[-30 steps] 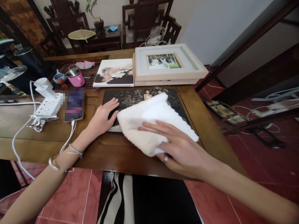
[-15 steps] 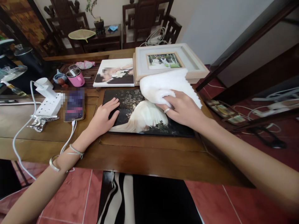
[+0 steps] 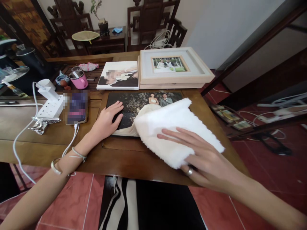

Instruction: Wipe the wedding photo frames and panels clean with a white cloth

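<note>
A dark photo print [image 3: 134, 103] of a couple lies flat on the wooden table [image 3: 31, 143]. My left hand [image 3: 107, 119] rests open on its left edge, fingers spread flat and holding it down. My right hand [image 3: 201, 158] lies flat with stretched fingers on a fluffy white cloth [image 3: 172, 129]. The cloth covers the print's near right part and hangs past the table's near edge.
Behind the print lie a smaller photo canvas [image 3: 118, 75] and a stack of light wooden frames [image 3: 172, 67]. To the left are a phone [image 3: 76, 107] on a charging cable, a white power strip [image 3: 50, 107] and a pink mug [image 3: 79, 80]. Dark wooden chairs stand at the back.
My right hand pushed the cloth up to the print's far right edge, then drew it back toward me to the near right corner. My left hand stayed in place.
</note>
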